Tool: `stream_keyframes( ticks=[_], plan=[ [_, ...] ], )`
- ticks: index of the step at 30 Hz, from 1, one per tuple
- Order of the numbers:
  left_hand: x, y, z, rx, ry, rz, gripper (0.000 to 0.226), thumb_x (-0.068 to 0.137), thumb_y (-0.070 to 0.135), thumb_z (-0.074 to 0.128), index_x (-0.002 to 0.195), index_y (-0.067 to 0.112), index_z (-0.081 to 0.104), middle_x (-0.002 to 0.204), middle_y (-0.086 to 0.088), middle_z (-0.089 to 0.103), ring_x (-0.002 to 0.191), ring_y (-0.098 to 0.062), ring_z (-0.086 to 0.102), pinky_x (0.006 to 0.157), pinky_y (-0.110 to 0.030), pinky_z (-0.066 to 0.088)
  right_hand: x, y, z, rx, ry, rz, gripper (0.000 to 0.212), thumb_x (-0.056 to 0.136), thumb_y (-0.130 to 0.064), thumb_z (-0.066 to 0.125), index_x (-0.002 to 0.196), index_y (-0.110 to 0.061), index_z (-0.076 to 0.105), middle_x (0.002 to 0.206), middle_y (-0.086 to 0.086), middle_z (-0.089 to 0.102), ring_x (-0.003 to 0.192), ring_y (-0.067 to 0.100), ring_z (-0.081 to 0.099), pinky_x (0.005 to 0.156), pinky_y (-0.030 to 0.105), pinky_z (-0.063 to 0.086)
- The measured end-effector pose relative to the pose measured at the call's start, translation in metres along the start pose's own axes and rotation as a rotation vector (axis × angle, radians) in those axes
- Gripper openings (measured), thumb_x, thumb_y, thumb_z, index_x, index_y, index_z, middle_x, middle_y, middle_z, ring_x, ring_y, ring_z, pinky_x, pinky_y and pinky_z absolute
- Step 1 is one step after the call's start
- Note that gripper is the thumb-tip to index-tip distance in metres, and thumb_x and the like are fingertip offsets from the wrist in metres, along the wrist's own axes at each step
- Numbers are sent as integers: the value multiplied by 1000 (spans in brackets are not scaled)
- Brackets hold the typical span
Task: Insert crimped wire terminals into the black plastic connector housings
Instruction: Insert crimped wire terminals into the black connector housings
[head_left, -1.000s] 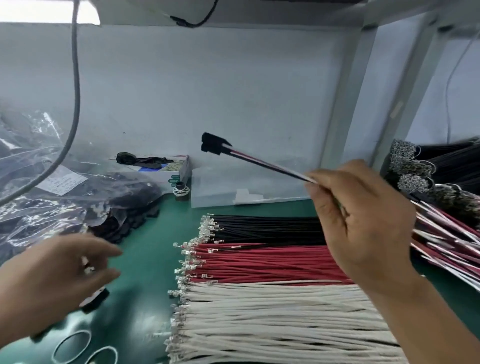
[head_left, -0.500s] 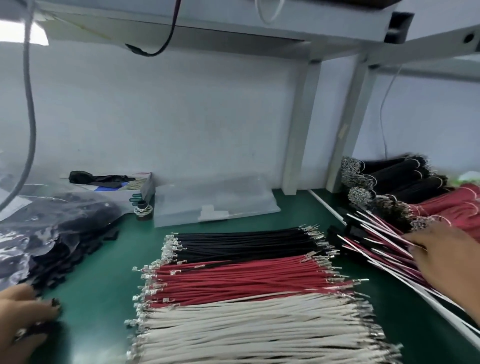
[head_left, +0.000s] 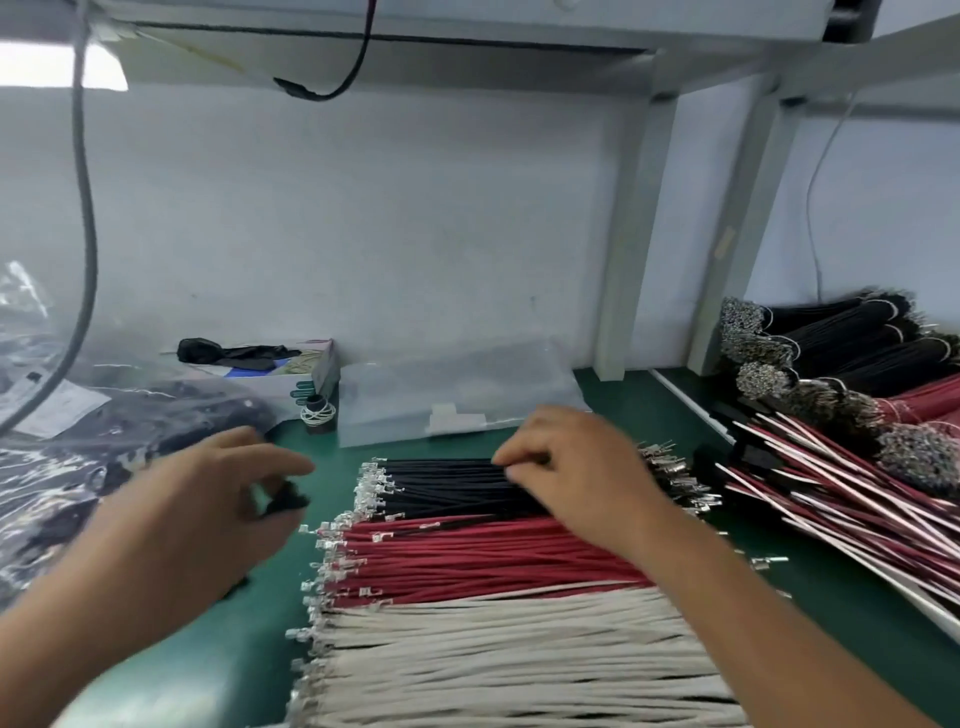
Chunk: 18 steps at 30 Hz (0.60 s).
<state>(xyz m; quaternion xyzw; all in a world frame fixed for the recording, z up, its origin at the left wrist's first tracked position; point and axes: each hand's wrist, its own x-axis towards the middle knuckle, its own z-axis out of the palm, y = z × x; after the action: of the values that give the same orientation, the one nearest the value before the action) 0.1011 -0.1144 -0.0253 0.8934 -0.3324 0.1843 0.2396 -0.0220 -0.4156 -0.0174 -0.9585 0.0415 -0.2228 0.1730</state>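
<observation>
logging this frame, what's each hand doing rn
Left hand: holds a black housing.
Right hand: fingertips on the black wires; grip cannot be told.

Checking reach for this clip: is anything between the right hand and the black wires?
Nothing visible. The right hand is already over the black wires, fingertips on the row's far edge. The left hand holds a black housing off to the side.

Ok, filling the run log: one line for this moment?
left hand holds black housing | right hand picking at black wires | nothing inserted yet
</observation>
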Motion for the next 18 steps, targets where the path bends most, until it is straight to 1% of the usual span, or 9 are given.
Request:
stream_keyframes(
  ticks=[1, 3, 5, 7, 9, 12, 14, 16, 18],
  plan=[
    [4, 19, 4, -47, 13, 6, 33, 68, 30, 88, 96, 43, 78, 85, 28, 61, 67, 5, 64, 52, -19, 51, 8, -7, 13, 22, -41, 2, 13, 91, -34, 70, 101, -33, 78, 96, -16, 64, 93, 5, 60, 85, 30, 50],
    [2, 36, 24, -163, 50, 17, 28, 72, 22, 90, 92, 39, 79, 85, 26, 62, 69, 5, 65, 60, -11, 47, 17, -13, 33, 12, -103, 10, 17, 90, -42, 69, 102, -34, 77, 96, -16, 63, 95, 6, 60, 84, 31, 51],
    [-5, 37, 44, -297, 79, -58, 31, 70, 14, 93, 86, 37, 78, 82, 20, 64, 73, 2, 66, 65, -5, 44, 21, -11, 43, -15, -130, 8, 17, 89, -45, 68, 99, -34, 77, 94, -17, 60, 94, 5, 57, 81, 30, 49],
    [-9, 31, 53, -341, 109, -82, 37, 68, 10, 93, 81, 39, 75, 90, 20, 67, 75, 2, 66, 67, 1, 40, 22, -7, 45, -34, -111, -19, 13, 90, -43, 68, 92, -33, 76, 89, -17, 60, 90, 2, 55, 76, 29, 45],
    [-10, 30, 52, -391, 163, -112, 40, 68, 9, 93, 80, 42, 73, 91, 23, 69, 73, 3, 66, 66, 2, 40, 21, -4, 47, -66, -103, -62, 14, 91, -43, 67, 92, -32, 75, 90, -17, 61, 91, 3, 55, 76, 28, 45],
    [-10, 34, 49, -402, 207, -134, 46, 67, 7, 92, 80, 45, 71, 91, 25, 70, 73, 3, 67, 67, 2, 42, 20, -5, 49, -53, -130, -60, 19, 89, -48, 67, 101, -34, 73, 93, -16, 63, 94, 3, 56, 79, 28, 47],
    [-11, 35, 49, -421, 223, -142, 47, 66, 5, 92, 79, 44, 71, 87, 25, 71, 73, 2, 68, 69, 2, 43, 25, -7, 48, -11, -180, -20, 13, 88, -45, 70, 95, -35, 74, 92, -17, 63, 91, 1, 57, 78, 27, 47],
    [-12, 37, 51, -487, 238, -192, 51, 66, 5, 93, 85, 47, 72, 80, 27, 72, 69, 3, 69, 68, 1, 45, 31, -8, 46, 14, -232, 19, 6, 87, -41, 72, 84, -35, 72, 86, -20, 63, 83, -1, 58, 74, 24, 46],
    [-13, 38, 53, -541, 267, -218, 53, 66, 6, 93, 86, 50, 72, 76, 26, 73, 65, 3, 70, 67, 0, 47, 35, -9, 45, -3, -260, 26, 8, 89, -38, 69, 82, -34, 69, 87, -20, 64, 83, -1, 59, 74, 25, 46]
  ],
)
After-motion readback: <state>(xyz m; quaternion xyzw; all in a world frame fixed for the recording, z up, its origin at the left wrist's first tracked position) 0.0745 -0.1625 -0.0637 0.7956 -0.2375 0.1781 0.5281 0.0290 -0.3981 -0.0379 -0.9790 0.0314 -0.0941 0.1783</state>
